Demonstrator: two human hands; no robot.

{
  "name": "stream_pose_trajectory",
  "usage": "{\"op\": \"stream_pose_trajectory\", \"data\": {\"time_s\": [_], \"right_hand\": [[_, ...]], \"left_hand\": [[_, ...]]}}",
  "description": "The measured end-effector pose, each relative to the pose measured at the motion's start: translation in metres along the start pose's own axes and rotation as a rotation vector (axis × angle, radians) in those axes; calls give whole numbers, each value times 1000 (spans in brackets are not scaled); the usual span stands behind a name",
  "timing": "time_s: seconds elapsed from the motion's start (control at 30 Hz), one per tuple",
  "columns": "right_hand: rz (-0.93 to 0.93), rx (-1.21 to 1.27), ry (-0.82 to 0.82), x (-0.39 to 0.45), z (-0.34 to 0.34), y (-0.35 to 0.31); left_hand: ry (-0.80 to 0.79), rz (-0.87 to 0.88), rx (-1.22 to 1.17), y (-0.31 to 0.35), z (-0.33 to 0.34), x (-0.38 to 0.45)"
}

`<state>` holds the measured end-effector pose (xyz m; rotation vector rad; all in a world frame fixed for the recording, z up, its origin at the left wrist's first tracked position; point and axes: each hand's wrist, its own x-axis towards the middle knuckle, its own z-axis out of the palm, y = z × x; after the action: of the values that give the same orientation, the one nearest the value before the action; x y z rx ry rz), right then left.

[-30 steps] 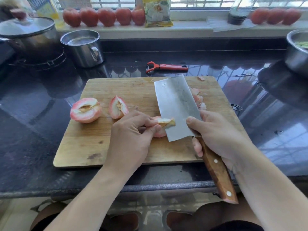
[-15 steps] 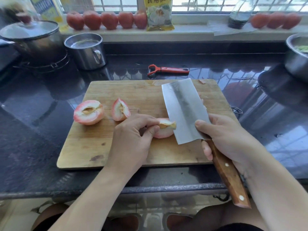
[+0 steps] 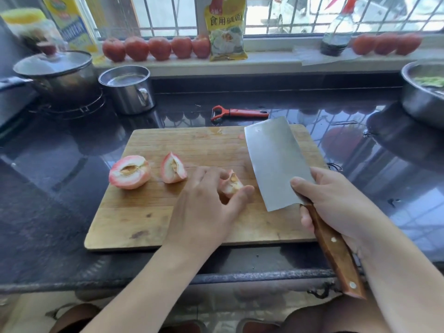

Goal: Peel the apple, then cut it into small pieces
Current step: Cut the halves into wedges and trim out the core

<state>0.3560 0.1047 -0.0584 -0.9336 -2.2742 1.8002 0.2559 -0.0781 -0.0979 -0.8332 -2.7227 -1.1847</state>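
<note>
A peeled apple half (image 3: 130,171) lies cut side up at the left of the wooden cutting board (image 3: 153,222). A quarter (image 3: 173,171) stands just right of it. My left hand (image 3: 206,205) pinches another apple wedge (image 3: 231,185) between thumb and fingers at the board's middle, core side up. My right hand (image 3: 336,203) grips the wooden handle of a cleaver (image 3: 276,162), thumb on the blade's flat. The blade is lifted and tilted, to the right of the wedge and apart from it.
A red peeler (image 3: 237,113) lies on the dark counter behind the board. A steel mug (image 3: 128,90) and a lidded pot (image 3: 56,73) stand at the back left, a steel bowl (image 3: 422,92) at the right. Tomatoes (image 3: 156,48) and a yellow packet (image 3: 227,30) line the windowsill.
The cleaver has moved right, away from the wedge it was touching. My left hand has turned the wedge and holds it more loosely.
</note>
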Motion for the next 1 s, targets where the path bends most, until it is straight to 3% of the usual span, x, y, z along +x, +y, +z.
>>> {"op": "stream_pose_trajectory", "data": {"time_s": [0.27,0.47,1.0], "right_hand": [[-54,-6,-32,-2,-3,-5],[-98,29,-18,-5,3,2],[-136,-50,11,-3,20,12]], "left_hand": [[-172,57,-136,-18,-18,16],[-70,218,-169,-29,-2,12],[-35,142,-287,-28,-2,9]]}}
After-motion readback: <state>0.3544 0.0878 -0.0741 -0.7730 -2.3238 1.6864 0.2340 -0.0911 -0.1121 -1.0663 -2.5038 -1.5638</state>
